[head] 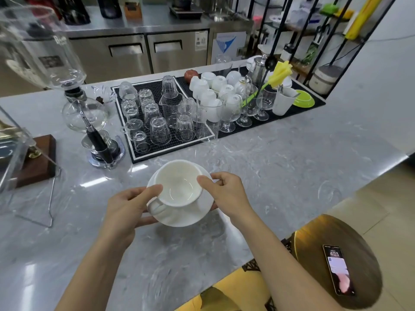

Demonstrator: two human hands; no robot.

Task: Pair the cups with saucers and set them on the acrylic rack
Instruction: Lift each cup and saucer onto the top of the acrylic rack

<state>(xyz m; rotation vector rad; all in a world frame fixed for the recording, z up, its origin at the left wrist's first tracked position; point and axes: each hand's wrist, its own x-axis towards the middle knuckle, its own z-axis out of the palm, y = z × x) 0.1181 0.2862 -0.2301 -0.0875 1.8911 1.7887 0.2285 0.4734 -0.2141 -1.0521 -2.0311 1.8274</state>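
— Head view: what do the hands have?

— One pair. The left hand point(125, 207) grips the near-left edge of the saucer point(190, 217), thumb on top by the cup's handle, fingers underneath. The right hand point(226, 191) pinches the right side, thumb on the rim of the cup point(179, 182). The cup sits upright and empty on the saucer, handle toward the left hand.

— Resting on the counter point(292, 167), or lifted?

— It looks held just above the counter, though I can't tell for sure.

— So how far along?

— One pairing looks done, but it isn't on a rack yet. A clear acrylic stand point(13, 158) shows at the far left; if that is the rack, it's well apart from the hands, and I see no cups on it.

— And what's left?

— Plenty, I'd judge. A cluster of white cups point(213, 88) sits upturned on the black mat point(280, 115) behind the glasses point(155, 117), all unpaired. More saucers I can't pick out.
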